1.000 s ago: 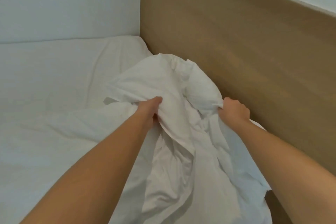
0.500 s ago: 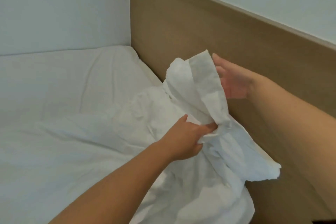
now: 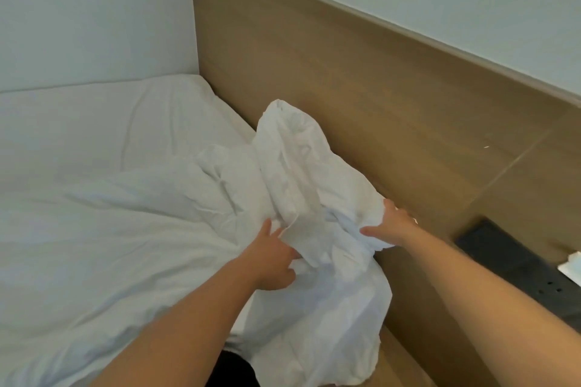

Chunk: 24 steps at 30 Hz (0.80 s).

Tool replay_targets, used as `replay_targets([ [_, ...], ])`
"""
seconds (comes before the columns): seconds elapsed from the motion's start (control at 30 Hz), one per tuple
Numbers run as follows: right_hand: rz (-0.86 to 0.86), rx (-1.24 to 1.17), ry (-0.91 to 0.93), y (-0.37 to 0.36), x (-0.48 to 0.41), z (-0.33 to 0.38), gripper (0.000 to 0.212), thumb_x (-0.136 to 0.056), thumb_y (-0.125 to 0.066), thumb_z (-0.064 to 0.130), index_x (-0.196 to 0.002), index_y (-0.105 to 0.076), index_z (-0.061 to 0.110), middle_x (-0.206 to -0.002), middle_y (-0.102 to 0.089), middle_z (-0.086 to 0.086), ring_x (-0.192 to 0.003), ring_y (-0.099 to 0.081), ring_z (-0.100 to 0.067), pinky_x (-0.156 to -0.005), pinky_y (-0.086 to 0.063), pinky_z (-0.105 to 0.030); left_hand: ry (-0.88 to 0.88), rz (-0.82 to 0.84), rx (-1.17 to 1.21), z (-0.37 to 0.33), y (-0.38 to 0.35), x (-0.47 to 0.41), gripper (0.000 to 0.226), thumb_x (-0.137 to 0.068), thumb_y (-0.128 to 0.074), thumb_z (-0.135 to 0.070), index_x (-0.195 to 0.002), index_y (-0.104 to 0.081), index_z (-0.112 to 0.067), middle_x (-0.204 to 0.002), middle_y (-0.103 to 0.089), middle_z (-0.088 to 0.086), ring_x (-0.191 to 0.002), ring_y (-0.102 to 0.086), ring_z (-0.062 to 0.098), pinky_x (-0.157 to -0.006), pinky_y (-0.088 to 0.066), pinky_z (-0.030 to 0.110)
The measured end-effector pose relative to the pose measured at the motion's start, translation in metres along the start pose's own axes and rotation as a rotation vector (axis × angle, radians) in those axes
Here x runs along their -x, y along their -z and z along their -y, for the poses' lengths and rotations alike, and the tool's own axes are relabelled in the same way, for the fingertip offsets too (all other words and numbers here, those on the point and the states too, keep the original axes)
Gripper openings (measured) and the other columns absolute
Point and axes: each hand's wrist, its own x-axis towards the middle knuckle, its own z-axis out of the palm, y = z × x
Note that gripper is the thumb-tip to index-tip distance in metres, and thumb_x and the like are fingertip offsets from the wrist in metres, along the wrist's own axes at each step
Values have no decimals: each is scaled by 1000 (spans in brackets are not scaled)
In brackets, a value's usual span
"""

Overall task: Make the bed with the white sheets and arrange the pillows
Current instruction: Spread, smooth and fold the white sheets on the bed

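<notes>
A crumpled white sheet (image 3: 301, 173) is bunched up against the wooden headboard (image 3: 361, 78), on a mattress (image 3: 94, 135) covered in white. One peak of the bunch stands up beside the headboard, and its lower part hangs over the bed's near side. My left hand (image 3: 270, 258) grips a fold at the middle of the bunch, fingers curled into the cloth. My right hand (image 3: 390, 226) lies with spread fingers on the sheet's right edge, next to the headboard. No pillow is in view.
White walls meet at the bed's far corner (image 3: 191, 72). To the right of the bed is a dark surface (image 3: 503, 261) with a white object (image 3: 570, 265) at the frame's edge. Wooden panelling runs below the headboard at lower right.
The raised flap of sheet has come down. My right hand dropped from behind it to the sheet's right edge. My left hand moved lower on the bunch, still gripping cloth.
</notes>
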Motion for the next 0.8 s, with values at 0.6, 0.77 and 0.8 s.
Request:
replay_targets([
  [0.6, -79, -423, 483, 184, 16, 126, 23, -99, -49, 27, -109, -62, 11, -103, -64, -8, -97, -62, -27, -80, -49, -33, -25, -497, 1372, -8, 146, -100, 77, -85, -47, -68, -150, -14, -44, -152, -33, -10, -138, -37, 17, -115, -32, 46],
  [0.77, 439, -331, 72, 167, -17, 100, 85, -70, -75, 65, -137, -50, 19, -134, -58, -8, -118, -59, -29, -100, -48, -46, -110, -141, 1069, -28, 86, -109, 61, -99, -38, -43, -155, -13, -35, -160, -21, -8, -145, -24, 16, -119, -21, 42],
  [0.8, 366, -104, 12, 151, -28, 97, 87, -74, -79, 51, -143, -42, 14, -138, -53, -13, -119, -57, -33, -99, -49, -47, -85, -105, 962, -25, 70, -109, 52, -101, -38, -36, -152, -27, -31, -157, -31, -4, -142, -31, 18, -117, -25, 39],
])
